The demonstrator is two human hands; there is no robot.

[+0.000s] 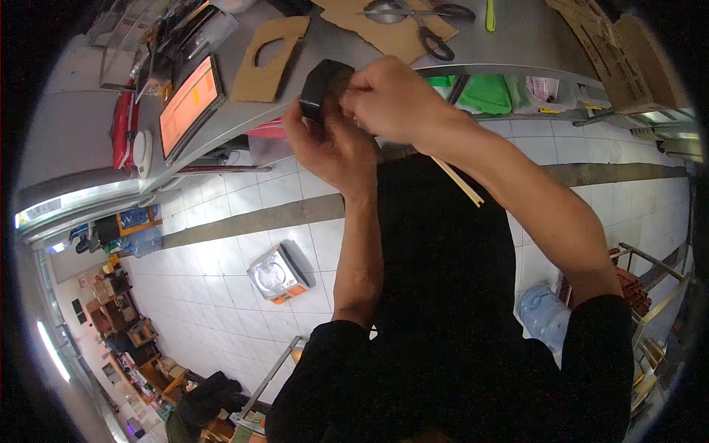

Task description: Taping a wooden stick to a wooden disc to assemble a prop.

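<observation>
My left hand (332,148) is wrapped round a black, blocky object (317,90) with a glossy side, held up at the near edge of the metal table. I cannot tell its exact kind. My right hand (391,100) is closed, its fingertips pressed together at the object's right side. What they pinch, if anything, is hidden. Pale wooden chopsticks (461,184) stick out from under my right forearm; their other end is out of sight, and I cannot tell what holds them.
On the metal table (509,48) lie cut cardboard (269,59), scissors (436,44), a lit tablet (192,103) and a green stick-like tool (490,15). Green bins (484,94) sit below. A box (277,275) and a water jug (545,316) stand on the tiled floor.
</observation>
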